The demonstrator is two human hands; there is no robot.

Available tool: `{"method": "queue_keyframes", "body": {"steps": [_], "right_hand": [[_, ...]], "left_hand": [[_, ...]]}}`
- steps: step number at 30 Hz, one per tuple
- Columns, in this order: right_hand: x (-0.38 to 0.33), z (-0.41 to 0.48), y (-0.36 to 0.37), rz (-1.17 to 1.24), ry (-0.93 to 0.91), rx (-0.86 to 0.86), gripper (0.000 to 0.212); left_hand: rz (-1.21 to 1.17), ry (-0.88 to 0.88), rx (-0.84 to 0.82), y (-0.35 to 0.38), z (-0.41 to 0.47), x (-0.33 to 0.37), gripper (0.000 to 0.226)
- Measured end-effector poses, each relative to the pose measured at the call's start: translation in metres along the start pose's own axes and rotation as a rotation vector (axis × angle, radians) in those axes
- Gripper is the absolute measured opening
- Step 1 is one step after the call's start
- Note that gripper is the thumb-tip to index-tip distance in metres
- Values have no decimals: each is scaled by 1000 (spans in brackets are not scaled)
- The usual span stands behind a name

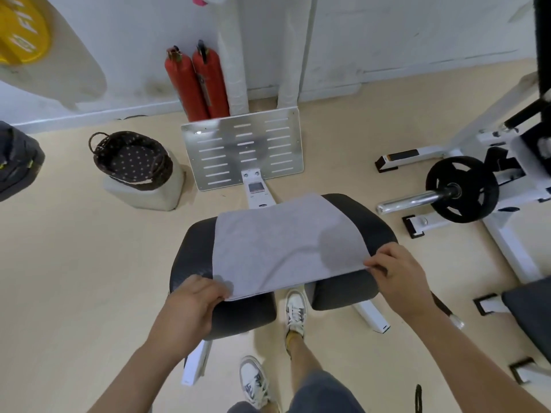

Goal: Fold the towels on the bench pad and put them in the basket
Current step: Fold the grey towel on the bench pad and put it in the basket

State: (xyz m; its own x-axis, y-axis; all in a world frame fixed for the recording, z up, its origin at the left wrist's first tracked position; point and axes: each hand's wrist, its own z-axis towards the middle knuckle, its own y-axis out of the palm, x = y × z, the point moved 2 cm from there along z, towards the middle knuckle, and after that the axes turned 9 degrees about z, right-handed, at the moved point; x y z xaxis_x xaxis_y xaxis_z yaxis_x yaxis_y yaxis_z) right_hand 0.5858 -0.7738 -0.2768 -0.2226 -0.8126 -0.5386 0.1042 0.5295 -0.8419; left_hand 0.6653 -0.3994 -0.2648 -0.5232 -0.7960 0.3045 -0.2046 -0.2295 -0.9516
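A light grey towel lies spread flat across the dark grey bench pad, its near edge doubled over. My left hand pinches the towel's near left corner at the pad's front edge. My right hand pinches the near right corner. The dark wicker basket with a dotted lining stands empty on a pale block on the floor, to the far left of the pad.
A slotted metal footplate stands beyond the pad, with two red fire extinguishers against the wall behind it. A barbell with a black weight plate and a white frame are on the right. My feet stand under the pad.
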Motion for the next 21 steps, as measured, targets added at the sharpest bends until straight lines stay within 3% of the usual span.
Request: {"method": "queue_keyframes", "body": {"steps": [8, 14, 18, 21], "right_hand": [[6, -24, 16, -49, -54, 82, 17], [7, -30, 27, -99, -69, 74, 18], [10, -37, 31, -105, -3, -30, 21], [5, -30, 20, -141, 135, -169, 17]], "left_hand": [[26, 73, -130, 4, -16, 13, 23], [152, 136, -282, 15, -14, 17, 45], [215, 138, -380, 26, -10, 14, 49], [265, 130, -483, 17, -4, 25, 27]]}}
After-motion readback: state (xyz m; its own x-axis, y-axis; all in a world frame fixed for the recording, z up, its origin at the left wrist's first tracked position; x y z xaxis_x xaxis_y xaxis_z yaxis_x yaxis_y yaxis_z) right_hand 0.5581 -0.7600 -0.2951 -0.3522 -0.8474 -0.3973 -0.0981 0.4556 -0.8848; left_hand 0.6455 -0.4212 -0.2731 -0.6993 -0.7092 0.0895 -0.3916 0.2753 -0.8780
